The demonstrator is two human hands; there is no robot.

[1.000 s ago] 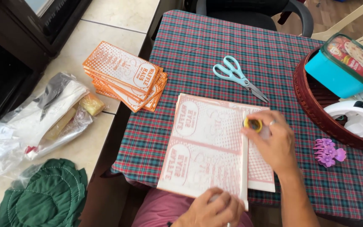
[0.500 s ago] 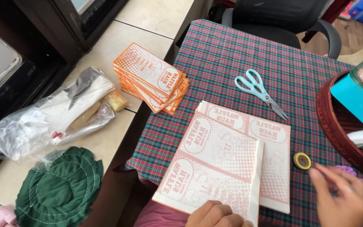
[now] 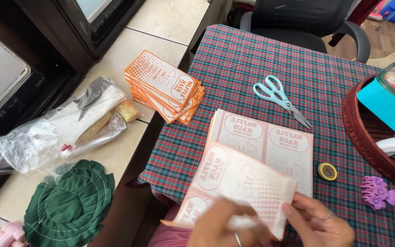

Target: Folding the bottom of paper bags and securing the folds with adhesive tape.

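Currently both hands, left hand (image 3: 227, 226) and right hand (image 3: 318, 224), pinch a thin orange-and-white printed paper sheet (image 3: 241, 183) lifted at the counter's (image 3: 252, 59) near edge: light, floppy, crease-prone, best held by its edges.

The left hand (image 3: 227, 226) and right hand (image 3: 318, 224) are cut off by the bottom edge, and the lifted printed sheet (image 3: 238, 183) hides part of their fingers and part of the sheet stack (image 3: 270, 146) beneath. The brown basket (image 3: 362, 132), teal box (image 3: 389, 98) and pink object (image 3: 8, 234) run past the frame's edges.
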